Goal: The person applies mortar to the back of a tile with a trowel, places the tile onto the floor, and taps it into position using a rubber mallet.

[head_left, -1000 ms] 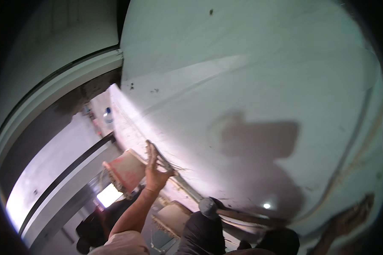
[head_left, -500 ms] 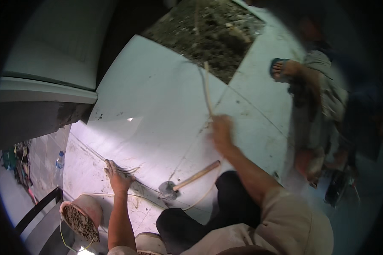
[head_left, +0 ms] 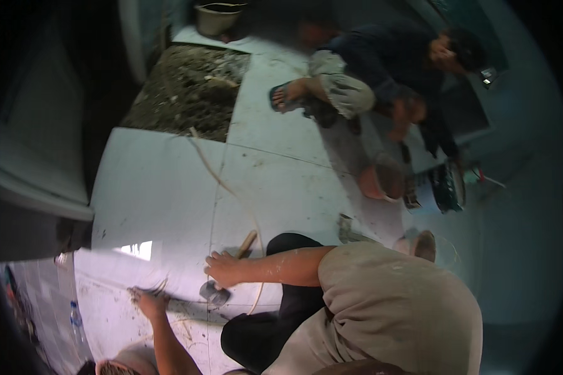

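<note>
A rubber mallet with a dark grey head (head_left: 215, 292) and a wooden handle (head_left: 248, 242) lies on the pale floor tiles (head_left: 150, 187). Over the middle of that handle is my right hand (head_left: 226, 270), its fingers bent across it. My left hand (head_left: 149, 302) rests on the tile to the left, fingers stretched out, with a thin pale strand (head_left: 163, 286) beside them. A long, pale, flexible cord (head_left: 221, 181) curves over the floor from the dirt patch, past the mallet, to my knee. The undersides of both hands are hidden.
Bare dirt (head_left: 194, 94) breaks the tiling at the far left. Far right, a co-worker (head_left: 381, 69) squats near an orange bucket (head_left: 381, 180) and a dark container (head_left: 447, 187). Another bucket (head_left: 219, 20) stands behind the dirt. A plastic bottle (head_left: 76, 315) and a mortar bucket (head_left: 131, 359) are lower left.
My right hand has let go of the pale cord and come back onto the mallet's handle. My left hand stays on the tile. The view has turned toward the right, showing more of the co-worker.
</note>
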`<state>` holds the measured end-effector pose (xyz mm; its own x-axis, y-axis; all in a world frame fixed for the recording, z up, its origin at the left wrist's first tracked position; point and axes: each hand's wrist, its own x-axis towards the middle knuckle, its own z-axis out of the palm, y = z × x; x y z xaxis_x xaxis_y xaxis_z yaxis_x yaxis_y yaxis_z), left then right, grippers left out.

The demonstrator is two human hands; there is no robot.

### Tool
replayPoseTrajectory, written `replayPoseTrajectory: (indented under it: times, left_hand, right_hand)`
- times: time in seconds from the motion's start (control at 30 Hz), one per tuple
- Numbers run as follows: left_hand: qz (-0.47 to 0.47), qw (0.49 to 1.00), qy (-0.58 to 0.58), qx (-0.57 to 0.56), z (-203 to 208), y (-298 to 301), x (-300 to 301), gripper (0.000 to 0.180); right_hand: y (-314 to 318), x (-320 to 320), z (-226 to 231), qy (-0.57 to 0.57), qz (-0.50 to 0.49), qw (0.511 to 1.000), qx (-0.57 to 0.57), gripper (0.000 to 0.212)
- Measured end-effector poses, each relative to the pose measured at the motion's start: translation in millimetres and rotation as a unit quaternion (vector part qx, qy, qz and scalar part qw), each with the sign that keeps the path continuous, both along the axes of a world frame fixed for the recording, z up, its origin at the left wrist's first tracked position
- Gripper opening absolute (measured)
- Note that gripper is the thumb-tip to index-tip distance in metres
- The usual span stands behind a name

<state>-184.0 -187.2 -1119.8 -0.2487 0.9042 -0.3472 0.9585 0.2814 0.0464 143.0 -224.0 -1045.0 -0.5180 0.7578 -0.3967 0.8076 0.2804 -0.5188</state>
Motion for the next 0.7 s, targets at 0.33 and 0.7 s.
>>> replayPoseTrajectory:
  times: [0.33, 0.7]
  left_hand:
    - [-0.061, 0.996, -0.036, -0.046, -19, -12, 21, 0.057]
    - [0.111, 0.987, -0.085, -0.08, 12, 12, 44, 0.086]
  right_hand:
    - [-45, 61, -74, -0.081, 0.049, 0.995, 0.045, 0.016]
    - [49, -67, -34, 0.143, -0.14, 0.979, -0.043, 0.032]
